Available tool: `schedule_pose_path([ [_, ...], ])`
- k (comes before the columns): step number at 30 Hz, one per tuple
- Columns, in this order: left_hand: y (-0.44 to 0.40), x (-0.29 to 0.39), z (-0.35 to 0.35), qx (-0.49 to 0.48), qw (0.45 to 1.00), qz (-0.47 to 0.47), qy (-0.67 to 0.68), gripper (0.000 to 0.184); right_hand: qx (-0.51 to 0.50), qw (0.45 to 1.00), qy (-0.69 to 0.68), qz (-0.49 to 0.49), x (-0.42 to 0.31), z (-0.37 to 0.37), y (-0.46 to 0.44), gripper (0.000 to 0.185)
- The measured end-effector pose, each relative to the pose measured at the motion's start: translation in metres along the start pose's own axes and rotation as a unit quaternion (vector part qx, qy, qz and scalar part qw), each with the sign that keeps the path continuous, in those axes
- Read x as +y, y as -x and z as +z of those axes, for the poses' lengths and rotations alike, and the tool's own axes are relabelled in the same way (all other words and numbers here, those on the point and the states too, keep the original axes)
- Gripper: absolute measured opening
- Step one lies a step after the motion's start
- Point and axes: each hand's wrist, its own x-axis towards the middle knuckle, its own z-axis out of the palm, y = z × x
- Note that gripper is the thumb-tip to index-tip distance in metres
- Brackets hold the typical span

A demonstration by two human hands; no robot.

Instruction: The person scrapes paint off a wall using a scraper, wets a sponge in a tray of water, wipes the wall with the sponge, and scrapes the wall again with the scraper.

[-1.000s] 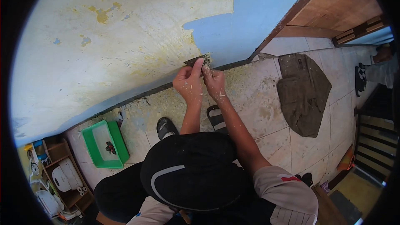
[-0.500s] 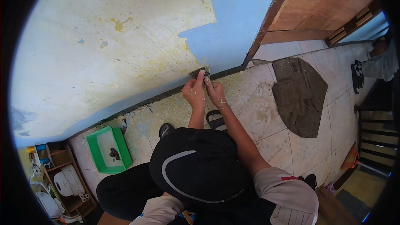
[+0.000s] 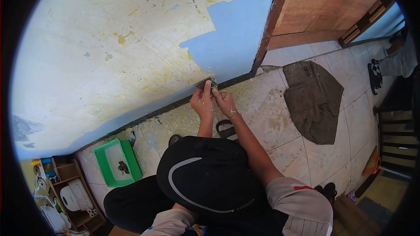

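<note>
Both of my hands are at the foot of the wall, closed round a paint scraper (image 3: 203, 82). Its dark flat blade rests against or very near the lower wall, beside a patch of blue paint (image 3: 232, 35). My left hand (image 3: 202, 104) has a finger stretched along the blade. Flecked with pale paint chips, my right hand (image 3: 225, 104) grips from the other side; the handle is mostly hidden by the fingers. Around the blue patch the wall (image 3: 118, 65) shows whitish and yellow, with scrape marks.
A green tray (image 3: 134, 161) with a small dark red item stands at left, near a wooden shelf (image 3: 65, 175). Paint flakes litter the tiles. A brown cloth (image 3: 313, 105) lies right of my arms, below a wooden door (image 3: 315, 8). Another person's sandalled foot (image 3: 375, 76) is at far right.
The view has shifted slightly, so the wall and door appear further left. My hands and the scraper sit a little lower against the wall; both hands keep their hold.
</note>
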Motion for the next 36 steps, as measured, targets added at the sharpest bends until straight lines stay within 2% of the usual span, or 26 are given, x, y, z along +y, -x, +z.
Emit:
schedule_pose_path([
  [5,0.000,0.007,0.000,0.006,0.998,0.052,-0.039,0.039,-0.010,0.999,0.017,0.037,-0.002,-0.002,-0.003,0.062],
  [7,0.001,0.013,0.002,0.009,0.998,0.060,0.007,0.041,-0.014,0.999,0.021,0.036,-0.014,-0.003,-0.002,0.062],
  [11,0.000,0.021,0.001,0.020,0.998,0.061,0.019,0.041,-0.030,0.999,0.019,0.025,-0.029,-0.001,-0.007,0.061],
  [15,0.001,0.015,0.000,0.005,0.999,0.045,-0.024,0.038,-0.022,1.000,0.007,0.005,-0.011,-0.002,-0.001,0.061],
  [17,0.000,0.005,0.001,0.001,0.998,0.017,-0.054,0.036,-0.007,0.999,-0.022,0.040,0.001,-0.003,-0.002,0.061],
  [21,0.000,0.003,0.002,-0.013,0.998,0.048,-0.030,0.033,-0.023,0.997,0.010,0.067,0.002,-0.004,-0.005,0.060],
  [24,0.000,0.025,0.002,-0.003,0.997,0.065,0.037,0.033,-0.017,0.999,0.010,0.029,-0.036,0.000,-0.001,0.060],
  [27,-0.004,0.028,-0.003,-0.001,0.997,0.072,-0.012,0.033,-0.033,0.999,-0.035,0.009,-0.053,0.007,-0.004,0.060],
  [29,-0.005,0.017,-0.007,-0.005,0.997,0.074,-0.027,0.033,-0.021,0.999,0.020,0.018,-0.032,0.005,-0.005,0.062],
  [32,-0.009,0.001,-0.008,-0.010,0.996,0.043,-0.084,0.033,-0.010,0.998,0.000,0.061,0.007,0.006,-0.002,0.063],
  [36,-0.003,0.007,-0.011,-0.008,0.993,0.061,-0.097,0.033,-0.026,0.998,-0.031,0.057,0.000,0.007,0.005,0.063],
])
